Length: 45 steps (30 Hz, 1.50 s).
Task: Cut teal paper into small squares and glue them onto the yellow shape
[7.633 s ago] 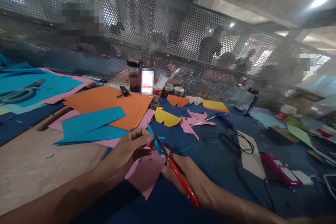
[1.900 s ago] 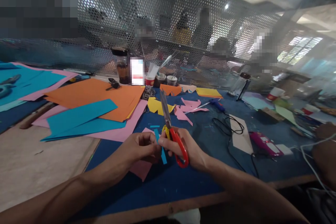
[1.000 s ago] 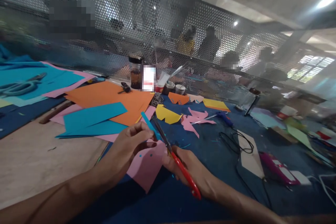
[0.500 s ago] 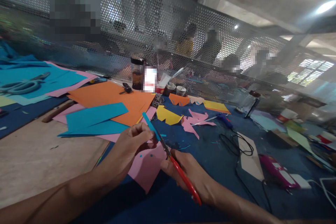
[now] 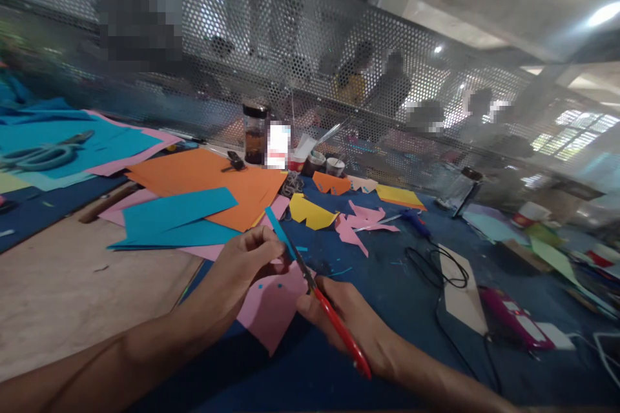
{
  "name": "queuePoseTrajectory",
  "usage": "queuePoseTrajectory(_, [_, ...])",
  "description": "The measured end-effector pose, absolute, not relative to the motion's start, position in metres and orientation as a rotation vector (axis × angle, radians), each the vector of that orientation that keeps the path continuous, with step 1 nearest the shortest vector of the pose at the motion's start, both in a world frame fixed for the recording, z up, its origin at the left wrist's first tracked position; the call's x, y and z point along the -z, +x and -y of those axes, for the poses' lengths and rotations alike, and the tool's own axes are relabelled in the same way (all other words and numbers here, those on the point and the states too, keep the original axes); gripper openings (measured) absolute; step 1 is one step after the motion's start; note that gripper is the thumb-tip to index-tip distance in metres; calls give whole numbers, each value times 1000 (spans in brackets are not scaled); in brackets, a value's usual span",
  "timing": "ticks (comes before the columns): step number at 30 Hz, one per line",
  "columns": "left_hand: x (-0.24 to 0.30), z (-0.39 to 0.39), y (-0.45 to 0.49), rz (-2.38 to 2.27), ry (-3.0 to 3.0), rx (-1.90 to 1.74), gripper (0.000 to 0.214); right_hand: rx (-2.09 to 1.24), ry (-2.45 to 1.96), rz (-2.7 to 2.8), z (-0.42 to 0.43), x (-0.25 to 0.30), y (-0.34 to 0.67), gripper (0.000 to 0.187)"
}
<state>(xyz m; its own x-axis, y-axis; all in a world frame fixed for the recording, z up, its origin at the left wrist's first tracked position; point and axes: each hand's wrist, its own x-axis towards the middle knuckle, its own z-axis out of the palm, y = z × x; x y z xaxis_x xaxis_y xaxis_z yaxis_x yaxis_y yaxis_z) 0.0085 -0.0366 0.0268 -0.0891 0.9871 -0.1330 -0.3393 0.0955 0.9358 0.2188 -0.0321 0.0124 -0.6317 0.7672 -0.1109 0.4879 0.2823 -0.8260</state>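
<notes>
Pinched in the fingers of my left hand [image 5: 247, 264] is a narrow blue paper strip [image 5: 276, 222], its free end pointing up and away. My right hand [image 5: 343, 310] grips red-handled scissors [image 5: 339, 329], whose blades lie against the strip close to my left fingertips; whether the blades are apart I cannot tell. Below both hands lies a pink paper piece [image 5: 274, 316] with two small blue dots on it. Thin blue scraps [image 5: 341, 272] are scattered on the dark blue table top just beyond the scissors.
Blue sheets [image 5: 179, 219] and orange sheets [image 5: 194, 171] lie left of centre, grey-handled scissors [image 5: 48, 153] far left. Beyond my hands are yellow [image 5: 312, 213] and pink cutouts [image 5: 363, 226], a jar [image 5: 254, 135] and cups [image 5: 334, 166]. A glue gun [image 5: 415, 222] with black cord and a purple power strip [image 5: 518, 318] lie right.
Both hands, the strip and the scissors hold almost the same place. The view has shifted very slightly.
</notes>
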Motion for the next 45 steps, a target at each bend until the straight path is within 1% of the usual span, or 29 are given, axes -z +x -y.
queuePoseTrajectory(6, [-27,37,7,-1087,850,-1357,17,-1240,-1089,2272,31,-14,220,48])
queuePoseTrajectory(13, [-29,38,6,-1122,853,-1377,22,-1268,-1115,2275,31,-20,219,50])
queuePoseTrajectory(23, [-28,39,2,-1161,893,-1369,17,-1266,-1142,2253,33,-26,218,51])
queuePoseTrajectory(27, [-28,38,3,-1146,894,-1359,20,-1248,-1152,2270,33,-25,217,50])
queuePoseTrajectory(32, [-29,37,3,-1127,871,-1358,22,-1316,-1118,2255,33,-20,218,51])
queuePoseTrajectory(38, [-28,37,3,-1103,850,-1361,24,-1343,-1049,2242,32,-14,219,44])
queuePoseTrajectory(45, [-30,37,4,-1107,861,-1356,24,-1382,-1060,2225,34,-16,219,40])
